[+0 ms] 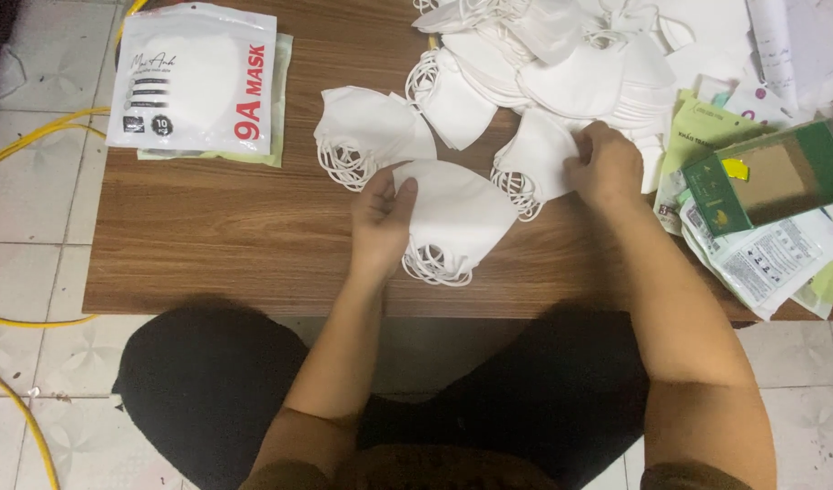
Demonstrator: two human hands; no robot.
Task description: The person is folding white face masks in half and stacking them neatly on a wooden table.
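The left hand [380,213] is pinching, thumb over fingers, the left edge of a small stack of folded white fabric face masks [457,222] lying on the brown wood-grain table [216,236], long axis running left to right, ear loops hanging toward the near table edge. Just right of and beyond that stack, the right hand [605,165] is closing its fingers on another folded white mask [539,154], whose loops are pointing toward the stack.

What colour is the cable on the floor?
Yellow: the cable curls over the pale floor tiles, seen in the head view.
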